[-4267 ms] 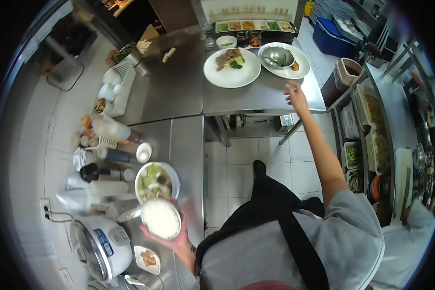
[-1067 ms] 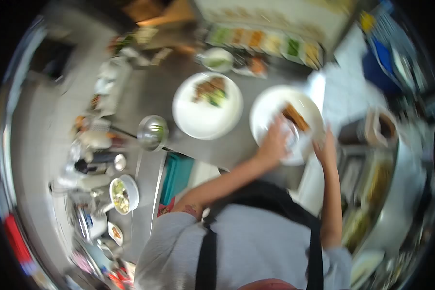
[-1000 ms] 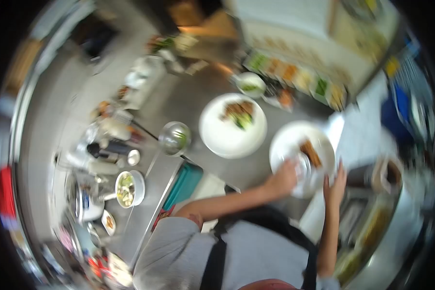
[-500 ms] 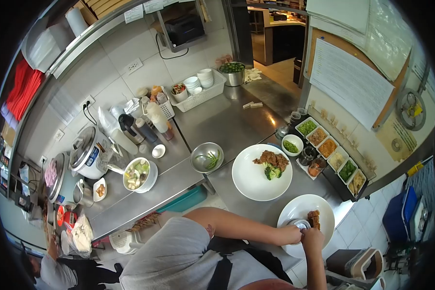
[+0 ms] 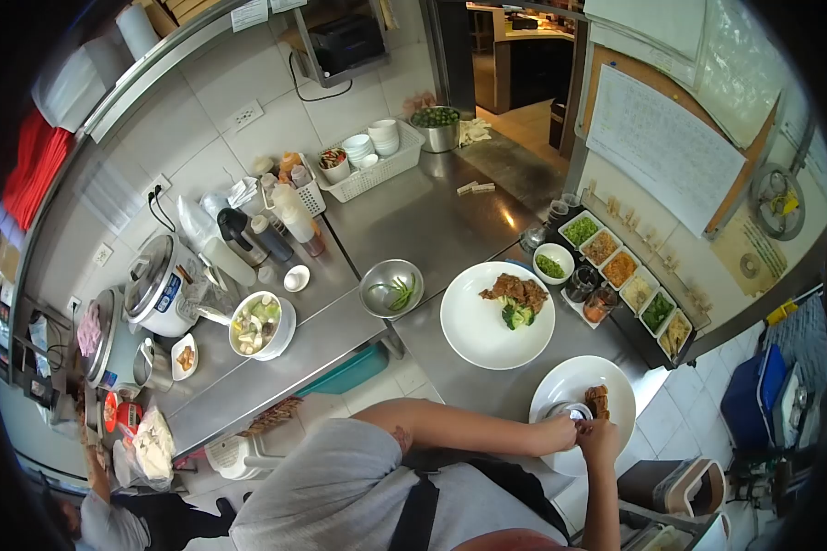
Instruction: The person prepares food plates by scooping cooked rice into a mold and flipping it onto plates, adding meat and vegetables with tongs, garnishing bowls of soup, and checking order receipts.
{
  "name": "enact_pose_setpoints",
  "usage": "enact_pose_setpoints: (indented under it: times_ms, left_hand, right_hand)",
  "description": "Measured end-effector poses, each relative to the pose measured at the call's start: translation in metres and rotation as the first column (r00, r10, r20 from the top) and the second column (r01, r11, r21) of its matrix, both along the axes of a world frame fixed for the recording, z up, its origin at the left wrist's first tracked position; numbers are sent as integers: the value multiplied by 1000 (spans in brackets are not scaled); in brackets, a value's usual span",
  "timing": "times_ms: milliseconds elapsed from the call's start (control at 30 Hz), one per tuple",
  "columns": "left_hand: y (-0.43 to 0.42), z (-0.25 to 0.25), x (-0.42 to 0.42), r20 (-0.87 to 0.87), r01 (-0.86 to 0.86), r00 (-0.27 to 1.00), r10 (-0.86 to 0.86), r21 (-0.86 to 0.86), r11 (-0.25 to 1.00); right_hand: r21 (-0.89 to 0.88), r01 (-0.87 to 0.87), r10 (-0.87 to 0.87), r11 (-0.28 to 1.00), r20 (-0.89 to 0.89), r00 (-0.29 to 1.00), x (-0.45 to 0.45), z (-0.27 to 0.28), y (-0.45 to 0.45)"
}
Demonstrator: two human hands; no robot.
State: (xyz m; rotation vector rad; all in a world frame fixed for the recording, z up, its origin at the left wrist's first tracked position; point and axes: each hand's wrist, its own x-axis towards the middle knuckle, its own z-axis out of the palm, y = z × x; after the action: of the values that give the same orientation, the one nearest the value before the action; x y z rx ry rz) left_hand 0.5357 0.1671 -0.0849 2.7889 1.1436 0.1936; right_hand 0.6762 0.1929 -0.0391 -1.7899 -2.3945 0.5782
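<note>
Both my hands meet over the near part of a white plate (image 5: 618, 378) that holds a browned piece of food (image 5: 596, 401). My left hand (image 5: 557, 433) is closed at a small round metallic thing (image 5: 572, 410) on the plate. Against it, my right hand (image 5: 598, 439) is closed too, its fingertips beside that thing; what they grip is too small to tell. Up and left is another white plate (image 5: 470, 321) with brown meat (image 5: 516, 290) and broccoli (image 5: 518, 316). A metal bowl (image 5: 379, 276) with green pods stands further left.
A row of topping trays (image 5: 619, 269) and a small green-filled bowl (image 5: 550, 264) line the back right. Along the left counter stand a soup bowl (image 5: 283, 341), bottles (image 5: 271, 241) and a rice cooker (image 5: 159, 286). A co-worker (image 5: 119, 523) is at the lower left.
Since half a second ago the view has shifted slightly and my hands stay together at the plate. Earlier they were apart; the metal bowl has gone from the plate to the left, and the rice bowl is no longer held.
</note>
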Motion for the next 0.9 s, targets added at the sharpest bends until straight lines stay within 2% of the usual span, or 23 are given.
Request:
enact_pose_setpoints:
  times_ms: [33,100,167,267,300,333,367,400,433,467,500,533,567,600,633,700,733,800,833,900]
  left_hand:
    - [-2,3,-1,-94,33,995,-27,69,997]
    - [-3,-7,2,-151,26,988,6,208,978]
    - [-8,-8,0,-165,29,986,22,300,954]
    - [-6,-11,5,233,-222,950,207,38,974]
    - [0,-30,8,227,-197,959,169,106,975]
    - [1,-26,6,282,-190,943,180,9,982]
    - [3,-22,4,335,-180,921,198,-86,980]
    - [1,-28,3,352,-186,917,188,-41,982]
    - [4,-3,-5,245,-73,966,87,-66,995]
    - [3,-3,-8,239,-73,969,58,56,996]
    - [-2,18,-9,336,-96,935,111,-60,994]
    - [-7,33,-12,213,-53,975,57,-22,998]
    - [-7,37,-14,135,-17,990,27,-80,997]
    - [-6,44,-14,102,-32,993,51,-181,983]
    - [-7,48,-20,90,-27,995,45,-193,981]
    - [-16,65,-42,372,7,927,42,-130,991]
    - [-18,71,-53,440,-44,894,90,-114,992]
    - [-26,79,-76,566,-152,805,175,-88,984]
    - [-29,76,-91,598,-226,735,319,-228,947]
    - [-34,76,-118,621,-276,547,562,-499,821]
  right_hand:
    - [78,59,-54,995,-67,996,2,-1,-7]
    - [219,183,-136,959,-214,967,6,-11,-17]
    - [210,245,-195,947,-233,953,5,-23,-23]
    - [137,364,-319,921,-271,908,-5,-24,-25]
    - [192,314,-230,930,-363,903,-8,-24,-24]
    - [321,227,-24,919,-531,847,-12,-21,-21]
    - [249,214,-74,945,-474,878,-17,-6,-22]
    - [197,311,-203,930,-431,879,-19,-6,-25]
    - [303,301,-208,904,-304,930,-9,-30,-20]
    - [252,386,-272,887,-390,880,-10,-27,-22]
    - [285,418,-286,862,-408,867,-7,-23,-24]
    - [274,430,-327,860,-352,877,0,-25,-23]
    - [292,397,-278,870,-373,885,3,-18,-25]
    - [255,351,-244,901,-369,897,8,-12,-25]
    - [81,430,-356,899,-436,826,7,4,-32]
    - [-263,504,-561,823,-514,648,4,41,-39]
    - [-266,570,-613,777,-525,590,3,48,-44]
    - [-99,496,-468,863,-528,709,1,26,-52]
    - [-14,450,-391,893,-519,760,-2,17,-56]
    - [246,148,-63,958,-321,945,-20,2,-70]
